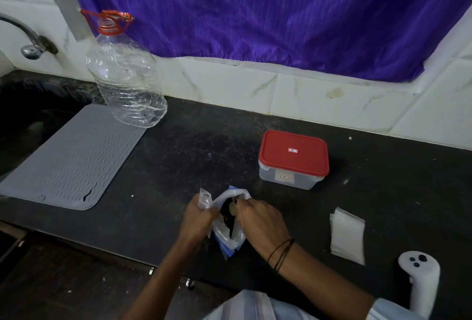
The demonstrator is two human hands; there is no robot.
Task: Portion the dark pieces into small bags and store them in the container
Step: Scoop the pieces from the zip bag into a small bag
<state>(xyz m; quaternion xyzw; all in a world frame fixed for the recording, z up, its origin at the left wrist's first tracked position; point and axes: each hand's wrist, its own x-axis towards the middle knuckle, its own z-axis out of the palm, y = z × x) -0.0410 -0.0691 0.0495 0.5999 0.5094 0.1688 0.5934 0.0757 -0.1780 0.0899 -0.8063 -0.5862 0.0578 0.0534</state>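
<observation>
Holding one large bag point(226, 227): two hands, left hand point(196, 220), right hand point(260, 220); one container point(293, 160).

Container point(293, 160) stickers (lid and side) are unreadable.

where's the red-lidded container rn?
In the head view, the container sits lid-on right of centre on the black counter, beyond the right hand and the stack of small bags.
</observation>
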